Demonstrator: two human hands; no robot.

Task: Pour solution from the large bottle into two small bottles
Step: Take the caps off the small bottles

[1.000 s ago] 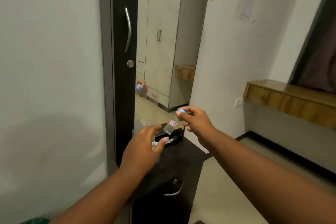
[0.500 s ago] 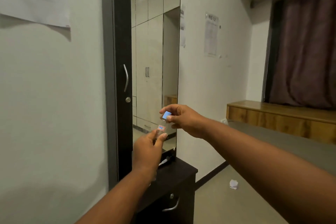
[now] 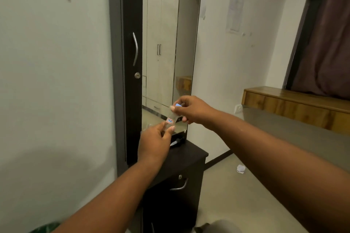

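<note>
Presently, head view: both hands are raised in front of a tall mirror (image 3: 166, 47) set in a dark cabinet frame. The left hand (image 3: 154, 143) holds a small clear bottle (image 3: 170, 120) by its lower part, thumb and fingertips curled round it in a narrow grip; a red-bordered label faces the camera. The bottle tilts toward one o'clock. At its upper end sits a blue cap (image 3: 178, 105), and the right hand (image 3: 191, 109) pinches that cap between thumb and forefinger, the remaining fingers curled below. Whether the cap is seated on the neck or just clear of it cannot be told. Liquid level inside the bottle cannot be read.

Below the hands, at six o'clock from the bottle, stands a dark cabinet serving as the bench (image 3: 187, 154), with a curved metal drawer handle (image 3: 180, 187) and a lock above it. A small dark item with a pale end lies on the bench against the mirror base; its identity cannot be told. At four o'clock from the hands a crumpled white paper (image 3: 241, 168) lies on the floor. A wooden ledge (image 3: 295, 106) runs along the wall at three o'clock, beneath a dark curtain (image 3: 325, 34). A printed sheet (image 3: 235, 5) hangs on the wall at one o'clock.
</note>
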